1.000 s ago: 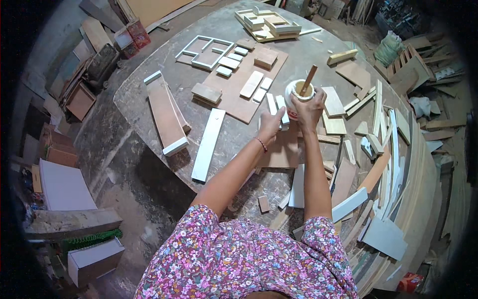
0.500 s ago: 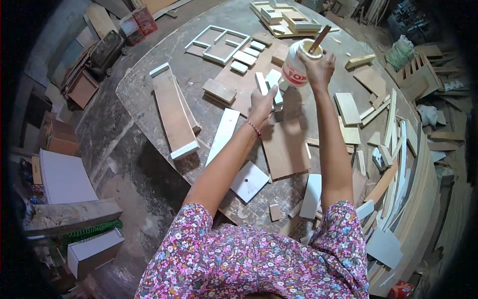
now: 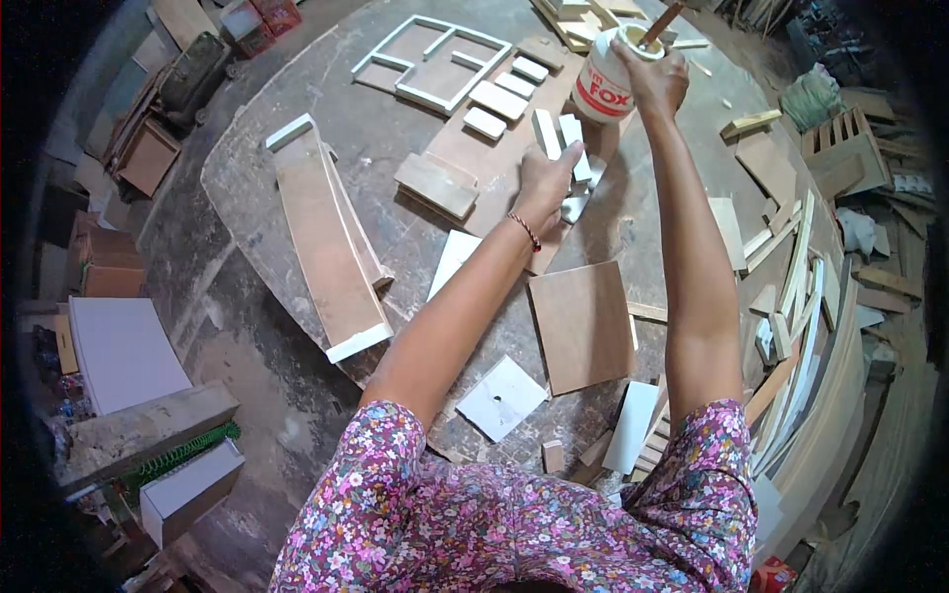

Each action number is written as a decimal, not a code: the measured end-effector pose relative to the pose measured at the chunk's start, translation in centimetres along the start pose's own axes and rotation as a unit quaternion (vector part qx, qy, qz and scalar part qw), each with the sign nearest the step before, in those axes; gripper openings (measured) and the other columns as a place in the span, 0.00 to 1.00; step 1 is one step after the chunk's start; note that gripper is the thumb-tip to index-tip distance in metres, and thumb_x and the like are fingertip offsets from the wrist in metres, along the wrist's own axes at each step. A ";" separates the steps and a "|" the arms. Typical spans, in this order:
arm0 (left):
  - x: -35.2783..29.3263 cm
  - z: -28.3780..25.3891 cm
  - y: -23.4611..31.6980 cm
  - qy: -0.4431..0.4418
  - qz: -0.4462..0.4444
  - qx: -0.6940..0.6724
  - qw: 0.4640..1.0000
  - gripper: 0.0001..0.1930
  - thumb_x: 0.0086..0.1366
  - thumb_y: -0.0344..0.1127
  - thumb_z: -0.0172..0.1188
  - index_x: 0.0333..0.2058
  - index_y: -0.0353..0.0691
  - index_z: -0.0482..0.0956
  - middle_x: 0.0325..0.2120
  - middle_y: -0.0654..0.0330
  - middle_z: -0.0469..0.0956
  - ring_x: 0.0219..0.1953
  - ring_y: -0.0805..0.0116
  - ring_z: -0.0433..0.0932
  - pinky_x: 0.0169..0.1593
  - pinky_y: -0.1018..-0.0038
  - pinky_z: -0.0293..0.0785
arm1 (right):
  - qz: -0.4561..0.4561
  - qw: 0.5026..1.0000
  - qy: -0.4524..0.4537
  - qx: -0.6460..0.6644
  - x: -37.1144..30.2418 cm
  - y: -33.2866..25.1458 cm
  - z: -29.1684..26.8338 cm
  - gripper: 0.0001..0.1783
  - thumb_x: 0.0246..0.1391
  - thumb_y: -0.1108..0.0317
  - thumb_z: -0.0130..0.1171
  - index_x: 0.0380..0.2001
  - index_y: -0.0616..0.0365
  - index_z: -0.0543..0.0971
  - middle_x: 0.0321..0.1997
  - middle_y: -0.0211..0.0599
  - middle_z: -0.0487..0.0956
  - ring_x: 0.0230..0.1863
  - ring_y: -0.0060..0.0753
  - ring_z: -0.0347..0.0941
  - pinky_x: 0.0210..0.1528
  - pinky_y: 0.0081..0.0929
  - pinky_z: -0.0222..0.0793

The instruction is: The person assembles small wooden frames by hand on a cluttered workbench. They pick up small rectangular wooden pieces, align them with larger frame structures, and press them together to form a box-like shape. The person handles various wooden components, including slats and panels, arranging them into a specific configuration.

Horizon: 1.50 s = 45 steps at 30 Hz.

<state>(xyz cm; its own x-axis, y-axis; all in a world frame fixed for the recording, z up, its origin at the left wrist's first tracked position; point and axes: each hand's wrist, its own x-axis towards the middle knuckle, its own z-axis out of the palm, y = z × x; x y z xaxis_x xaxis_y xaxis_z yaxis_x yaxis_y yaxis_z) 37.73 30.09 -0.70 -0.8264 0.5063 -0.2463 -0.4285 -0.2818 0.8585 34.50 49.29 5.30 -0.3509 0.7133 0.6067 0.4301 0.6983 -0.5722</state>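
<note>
In my left hand [image 3: 546,188] are white-painted wooden blocks [image 3: 575,148], held with the fingers closed around them over the middle of the table. My right hand [image 3: 660,81] grips the rim of a white plastic jar [image 3: 601,87] with red printing. A brown stick [image 3: 663,24] leans out of the jar's mouth. Left of the jar, several small white blocks [image 3: 499,101] lie on a brown board. Beyond them is a white rectangular frame [image 3: 461,31] with short inner bars. Nearer me lie a brown panel [image 3: 583,326] and a white square plate [image 3: 516,385] with a hole.
A long brown wooden piece with white ends [image 3: 321,242] lies at the table's left. Two stacked boards [image 3: 437,183] sit beside my left hand. Wood strips and offcuts [image 3: 781,237] crowd the right side. Cartons [image 3: 109,262] stand on the floor at left.
Both hands have moved farther forward, the right carrying the jar and the left carrying the white blocks. The view has shifted too, showing more of the near table.
</note>
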 end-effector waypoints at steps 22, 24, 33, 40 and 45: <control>-15.8 -5.8 1.6 -0.002 0.038 -0.030 0.999 0.14 0.62 0.36 0.59 0.43 0.37 0.71 0.32 0.63 0.74 0.31 0.75 0.74 0.29 0.75 0.74 | 0.250 0.831 -0.194 0.457 -26.5 -8.4 -14.7 0.18 0.59 0.63 0.53 0.42 0.70 0.77 0.34 0.32 0.78 0.35 0.17 0.70 0.36 0.17 0.68; -18.5 -7.2 2.4 0.011 0.029 -0.038 0.999 0.14 0.62 0.36 0.59 0.43 0.37 0.70 0.33 0.63 0.74 0.31 0.74 0.74 0.29 0.74 0.74 | 0.258 0.813 -0.226 0.470 -28.6 -9.6 -15.8 0.19 0.59 0.63 0.54 0.44 0.70 0.75 0.36 0.33 0.77 0.36 0.18 0.70 0.37 0.17 0.68; -24.4 -16.7 7.3 0.043 0.074 -0.023 0.996 0.14 0.63 0.34 0.57 0.44 0.34 0.68 0.35 0.61 0.74 0.34 0.74 0.75 0.35 0.77 0.75 | 0.238 0.772 -0.314 0.500 -35.3 -18.8 -17.1 0.26 0.58 0.63 0.56 0.52 0.73 0.68 0.43 0.42 0.77 0.40 0.23 0.73 0.42 0.20 0.70; -25.7 -28.6 14.7 0.085 0.131 -0.001 0.988 0.14 0.64 0.32 0.56 0.46 0.33 0.67 0.39 0.60 0.73 0.40 0.73 0.73 0.43 0.75 0.71 | 0.211 0.734 -0.376 0.525 -39.6 -33.1 -14.0 0.22 0.60 0.64 0.52 0.53 0.69 0.69 0.43 0.36 0.77 0.40 0.21 0.72 0.43 0.18 0.68; -26.2 -40.4 21.0 0.149 0.140 0.029 0.978 0.15 0.64 0.33 0.55 0.45 0.33 0.65 0.38 0.59 0.72 0.40 0.72 0.72 0.43 0.74 0.70 | 0.154 0.726 -0.417 0.525 -45.4 -42.9 -7.0 0.25 0.57 0.58 0.56 0.52 0.65 0.71 0.45 0.41 0.76 0.44 0.25 0.71 0.44 0.24 0.68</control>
<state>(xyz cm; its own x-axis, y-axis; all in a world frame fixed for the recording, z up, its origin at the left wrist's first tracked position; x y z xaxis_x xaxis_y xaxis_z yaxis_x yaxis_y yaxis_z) 35.60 -22.06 5.62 -0.9820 0.1525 -0.1111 -0.1558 -0.3236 0.9333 37.80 -13.46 6.21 -0.9419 0.3293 0.0657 -0.1218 -0.1528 -0.9807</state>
